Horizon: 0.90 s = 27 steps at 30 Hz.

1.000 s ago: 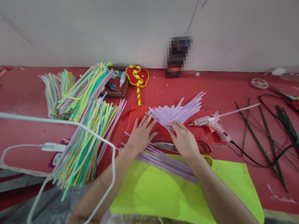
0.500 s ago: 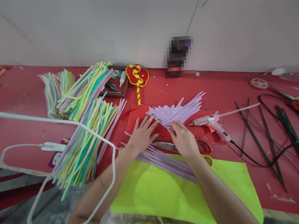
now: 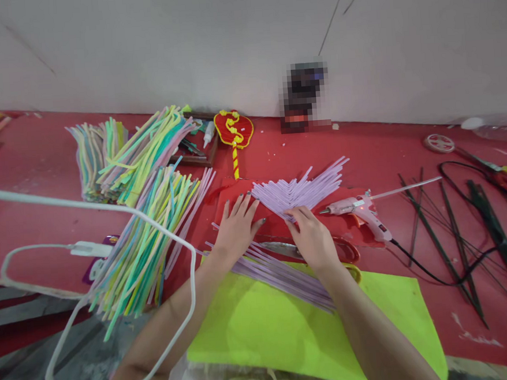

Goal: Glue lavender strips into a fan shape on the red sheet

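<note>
Grey wall [image 3: 161, 57] across far side. Red tabletop [image 3: 376, 146] below, spanning left to right, littered with white specks. Bright green sheet [image 3: 307, 342] along near edge. V-shaped lilac stems [image 3: 301, 195] at table centre. Left hand [image 3: 235, 229] spread open at their left end; right hand [image 3: 312, 239] pinching near tip.

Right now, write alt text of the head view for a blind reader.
A person's right hand touches the lower end of a V of lilac pipe cleaners on a red table, with the left hand spread beside it. A pink glue gun lies at right; multicolored bundles lie at left.
</note>
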Tool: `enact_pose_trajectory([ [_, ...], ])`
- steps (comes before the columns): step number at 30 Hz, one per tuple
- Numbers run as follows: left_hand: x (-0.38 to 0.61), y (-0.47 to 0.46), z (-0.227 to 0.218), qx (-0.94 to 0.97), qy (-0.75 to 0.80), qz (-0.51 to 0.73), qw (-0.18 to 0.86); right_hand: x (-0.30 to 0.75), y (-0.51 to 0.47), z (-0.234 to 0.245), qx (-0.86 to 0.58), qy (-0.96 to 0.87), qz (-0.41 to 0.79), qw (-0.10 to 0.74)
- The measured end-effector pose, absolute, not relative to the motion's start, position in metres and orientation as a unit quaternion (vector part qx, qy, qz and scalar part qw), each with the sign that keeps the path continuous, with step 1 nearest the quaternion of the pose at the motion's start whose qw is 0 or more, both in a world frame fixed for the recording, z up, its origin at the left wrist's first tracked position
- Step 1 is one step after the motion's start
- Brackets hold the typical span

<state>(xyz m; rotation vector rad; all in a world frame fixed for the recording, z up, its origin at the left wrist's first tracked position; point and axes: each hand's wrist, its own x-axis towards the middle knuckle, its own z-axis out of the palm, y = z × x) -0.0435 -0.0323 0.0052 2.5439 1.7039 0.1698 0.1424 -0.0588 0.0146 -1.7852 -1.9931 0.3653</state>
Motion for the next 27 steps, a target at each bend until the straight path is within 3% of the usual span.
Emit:
enact_pose_trajectory([
  [27,-0.0441,-0.031,0.0056,0.826,0.554,0.072,0.074,0.1425,-0.0584,0.0149,-0.641,-0.718,0.147,0.23],
])
